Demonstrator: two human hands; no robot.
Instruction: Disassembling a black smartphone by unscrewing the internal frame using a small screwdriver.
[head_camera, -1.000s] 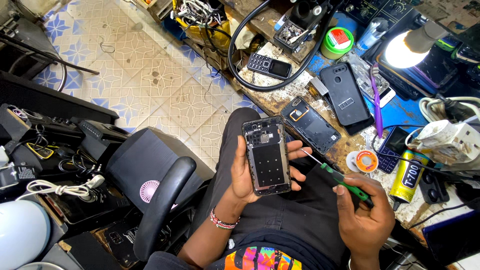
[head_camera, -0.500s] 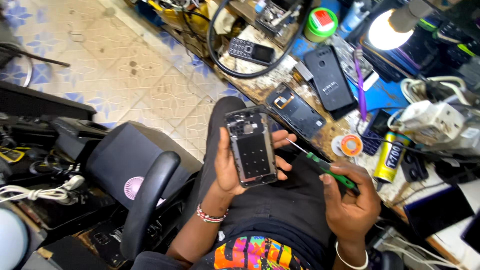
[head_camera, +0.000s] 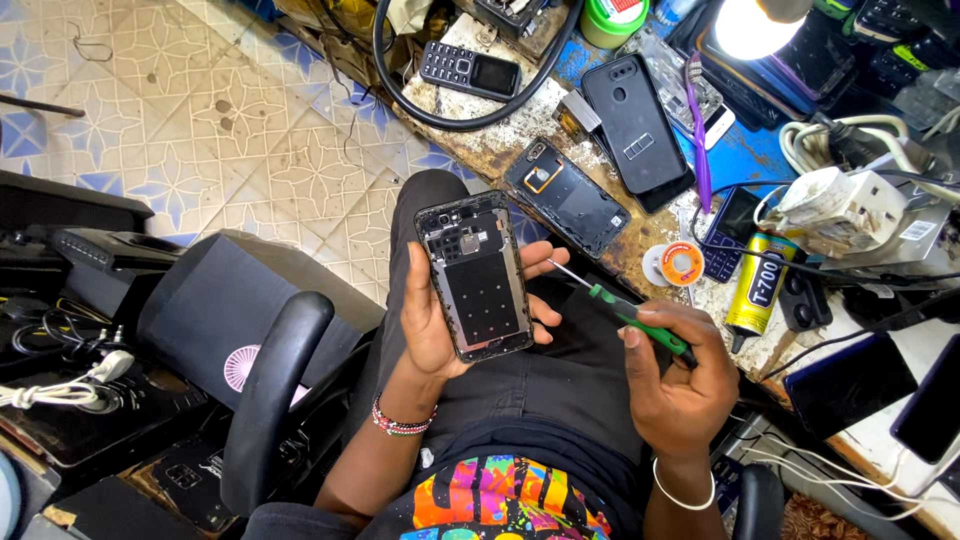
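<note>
Held up over the lap, an opened phone (head_camera: 480, 275) with its back cover off, long side running up and down the picture, camera end at the top and leaning a little to the left. Black frame, dark flat plate in the middle with small dots, little metal parts near the top end. Cupped from below and behind by the left hand (head_camera: 440, 320), grip curled tight round it, thumb on the left edge, fingertips (head_camera: 545, 268) poking out on the right edge. Just to the right, a green screwdriver (head_camera: 625, 312), thin metal tip pointing up and left at the phone's right side, close to it but touching or not cannot be told. Handle pinched in the right hand (head_camera: 680, 385), grip closed round it. Farther up on the messy worktop (head_camera: 500, 150), a second opened phone (head_camera: 568, 198), a black back cover (head_camera: 635, 125), a small roll of wire (head_camera: 680, 266) and a yellow glue tube (head_camera: 752, 292)
</note>
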